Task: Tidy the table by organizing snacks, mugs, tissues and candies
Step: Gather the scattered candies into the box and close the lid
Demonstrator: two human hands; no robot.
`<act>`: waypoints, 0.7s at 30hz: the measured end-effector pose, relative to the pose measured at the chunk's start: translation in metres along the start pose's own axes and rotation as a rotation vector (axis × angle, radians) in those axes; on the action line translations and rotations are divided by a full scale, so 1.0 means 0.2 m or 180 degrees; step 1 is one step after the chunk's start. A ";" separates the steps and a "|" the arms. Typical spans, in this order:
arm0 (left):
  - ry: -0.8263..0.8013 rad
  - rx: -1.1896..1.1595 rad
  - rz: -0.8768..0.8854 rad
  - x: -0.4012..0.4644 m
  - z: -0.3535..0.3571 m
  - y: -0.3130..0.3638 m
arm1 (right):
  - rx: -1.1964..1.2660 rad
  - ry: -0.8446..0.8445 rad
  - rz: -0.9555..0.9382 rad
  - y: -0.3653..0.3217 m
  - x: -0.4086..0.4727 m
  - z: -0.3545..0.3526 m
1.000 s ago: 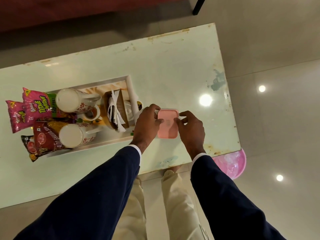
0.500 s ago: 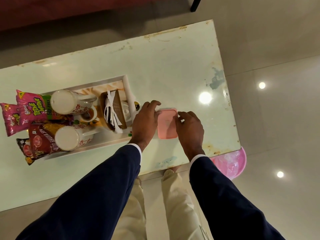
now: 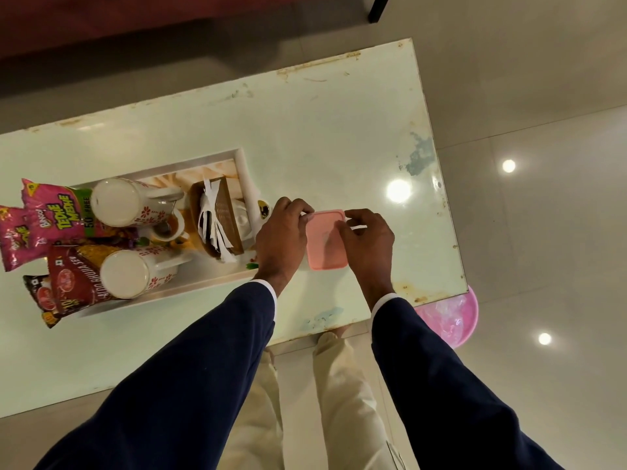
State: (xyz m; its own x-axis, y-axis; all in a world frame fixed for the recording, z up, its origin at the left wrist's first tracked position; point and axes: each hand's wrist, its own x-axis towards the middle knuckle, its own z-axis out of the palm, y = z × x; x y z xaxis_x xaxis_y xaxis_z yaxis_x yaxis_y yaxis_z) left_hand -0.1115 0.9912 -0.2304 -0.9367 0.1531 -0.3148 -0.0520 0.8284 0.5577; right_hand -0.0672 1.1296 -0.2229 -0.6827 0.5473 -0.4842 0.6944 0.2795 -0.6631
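A small pink lidded box (image 3: 326, 240) sits on the pale green table (image 3: 322, 137), just right of the white tray (image 3: 245, 167). My left hand (image 3: 281, 237) grips the box's left edge and far-left corner. My right hand (image 3: 368, 240) pinches its right edge near the far-right corner. In the tray stand two white floral mugs (image 3: 127, 202) (image 3: 130, 274), a brown holder with white tissues (image 3: 217, 220), and a small cup (image 3: 168, 228). Pink snack packets (image 3: 44, 215) and red ones (image 3: 69, 283) lie at the tray's left end. What the box holds is hidden.
A pink plastic bin (image 3: 451, 318) stands on the floor beside the table's near right corner. A dark red sofa (image 3: 135, 25) runs beyond the table's far edge. My legs stand against the near edge. Shiny floor tiles lie to the right.
Both hands stayed on the pink box. My fingers shifted from the lid's top and near part toward its far corners. The view moved slightly.
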 end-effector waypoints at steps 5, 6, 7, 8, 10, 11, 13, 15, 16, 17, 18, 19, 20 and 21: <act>0.0038 -0.0102 -0.0061 0.02 0.02 0.00 | -0.0028 -0.0031 0.0099 0.00 0.00 0.00; 0.0023 -0.0147 -0.0067 0.02 0.02 -0.01 | -0.0003 -0.0036 0.0151 0.00 0.00 0.00; 0.0003 -0.0187 -0.0080 0.03 0.02 -0.02 | 0.0020 -0.0044 0.0208 0.00 0.01 0.00; -0.0019 -0.0230 -0.0097 0.03 0.02 -0.02 | 0.0023 -0.0062 0.0254 0.00 0.02 -0.01; -0.0064 -0.0328 -0.0130 0.04 0.02 -0.04 | 0.0020 -0.0144 0.0305 0.00 0.03 -0.01; -0.0080 -0.0387 -0.0150 0.04 0.02 -0.05 | 0.0036 -0.0202 0.0318 0.00 0.03 -0.02; -0.0086 -0.0469 -0.0191 0.04 0.01 -0.05 | 0.0078 -0.0307 0.0353 0.00 0.04 -0.03; -0.0080 -0.0478 -0.0263 0.05 0.02 -0.05 | 0.0096 -0.0366 0.0400 0.00 0.05 -0.02; -0.0094 -0.0481 -0.0319 0.06 0.02 -0.05 | 0.0081 -0.0385 0.0419 0.00 0.05 -0.02; -0.0125 -0.0492 -0.0376 0.06 0.03 -0.06 | 0.0067 -0.0403 0.0439 0.01 0.07 -0.02; -0.0165 -0.0511 -0.0417 0.07 0.03 -0.06 | 0.0064 -0.0420 0.0459 0.01 0.08 -0.02; -0.0206 -0.0534 -0.0427 0.07 0.04 -0.06 | 0.0064 -0.0434 0.0472 0.01 0.08 -0.01; -0.0245 -0.0538 -0.0408 0.08 0.05 -0.06 | 0.0049 -0.0449 0.0469 0.01 0.09 -0.01; -0.0272 -0.0497 -0.0372 0.08 0.05 -0.06 | 0.0020 -0.0472 0.0461 0.00 0.10 -0.01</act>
State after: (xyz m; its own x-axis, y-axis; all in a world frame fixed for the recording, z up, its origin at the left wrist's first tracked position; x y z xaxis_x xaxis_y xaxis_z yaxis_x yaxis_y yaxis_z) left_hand -0.1233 0.9893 -0.2493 -0.8888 0.1115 -0.4446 -0.2178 0.7508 0.6237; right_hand -0.0795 1.1415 -0.2316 -0.6022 0.4590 -0.6532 0.7866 0.2010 -0.5838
